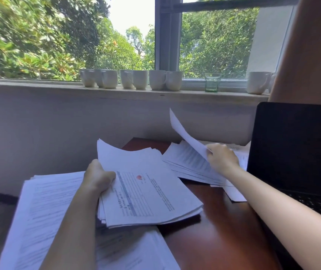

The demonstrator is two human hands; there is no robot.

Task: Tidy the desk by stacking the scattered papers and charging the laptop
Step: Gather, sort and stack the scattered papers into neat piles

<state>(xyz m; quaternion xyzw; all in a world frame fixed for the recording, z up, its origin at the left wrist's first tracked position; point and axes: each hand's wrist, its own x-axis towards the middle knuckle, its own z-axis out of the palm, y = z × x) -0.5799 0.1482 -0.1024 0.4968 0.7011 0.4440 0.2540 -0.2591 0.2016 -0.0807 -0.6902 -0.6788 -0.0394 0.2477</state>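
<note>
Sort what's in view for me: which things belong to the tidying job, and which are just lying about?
Job: bundle of papers gripped by the left hand; single sheet pinched by the right hand; loose papers beside the laptop; big pile at the left of the desk. No charger in view.
Lying about: white mugs and green glass on the windowsill.
</note>
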